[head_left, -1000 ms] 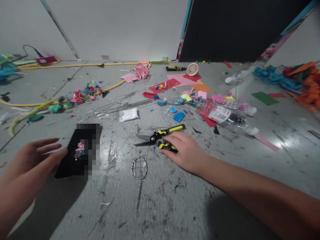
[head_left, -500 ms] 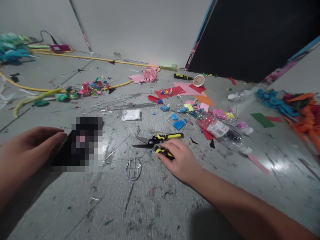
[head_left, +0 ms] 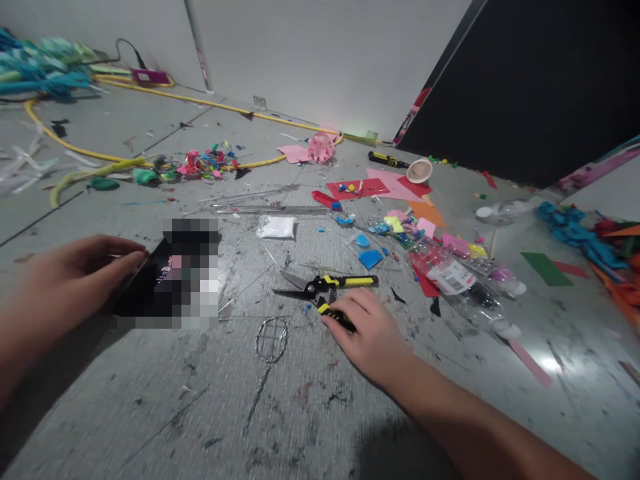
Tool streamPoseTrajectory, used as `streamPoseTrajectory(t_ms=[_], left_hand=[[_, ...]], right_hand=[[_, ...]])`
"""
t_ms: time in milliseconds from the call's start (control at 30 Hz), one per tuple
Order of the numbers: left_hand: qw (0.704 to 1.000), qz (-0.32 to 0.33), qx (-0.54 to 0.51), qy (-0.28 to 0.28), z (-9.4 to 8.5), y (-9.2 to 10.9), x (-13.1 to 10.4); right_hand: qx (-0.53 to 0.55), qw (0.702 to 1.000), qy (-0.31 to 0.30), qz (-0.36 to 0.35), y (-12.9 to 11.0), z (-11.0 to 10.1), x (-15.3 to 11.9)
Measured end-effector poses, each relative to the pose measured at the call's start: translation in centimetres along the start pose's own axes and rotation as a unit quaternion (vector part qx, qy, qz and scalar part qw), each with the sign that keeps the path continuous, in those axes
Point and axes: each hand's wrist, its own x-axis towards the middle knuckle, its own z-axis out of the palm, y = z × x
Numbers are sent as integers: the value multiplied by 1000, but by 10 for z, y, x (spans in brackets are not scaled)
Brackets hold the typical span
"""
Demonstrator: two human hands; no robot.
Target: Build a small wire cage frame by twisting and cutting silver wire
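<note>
My left hand [head_left: 83, 283] grips the left edge of a flat black phone-like slab [head_left: 143, 287], tilted above the floor. Pixel blocks hide most of its face; a little pink print shows. My right hand [head_left: 373, 333] is closed around the lower handle of black and yellow garden shears [head_left: 311, 288]. The shears lie on the floor with their blades spread, pointing left. Just below the blades is a small twisted-wire racket shape [head_left: 271, 339], an oval loop with crossed wires and a stem.
Around lie a white packet [head_left: 277, 227], loose thin wires [head_left: 280, 210], a labelled plastic bottle [head_left: 453, 277], red paper [head_left: 360, 189], a paper cup [head_left: 419, 171] and a yellow cable [head_left: 200, 100]. A black panel [head_left: 540, 93] stands at the back right.
My view has turned slightly left, so most things appear farther right. Both hands keep their holds; the shears and the wire racket stay roughly in place.
</note>
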Motion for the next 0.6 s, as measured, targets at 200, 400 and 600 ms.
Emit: streamPoseTrajectory(t_ms=[200, 400, 600], left_hand=[[999, -9, -8, -38, -9, 23, -8], [986, 58, -73, -141, -12, 21, -14], [977, 106, -75, -168, -10, 19, -15]], right_hand=[[-8, 1000, -6, -7, 2, 2, 0], [-11, 1000, 2, -14, 1, 3, 1], [-18, 1000, -1, -20, 1, 3, 3]])
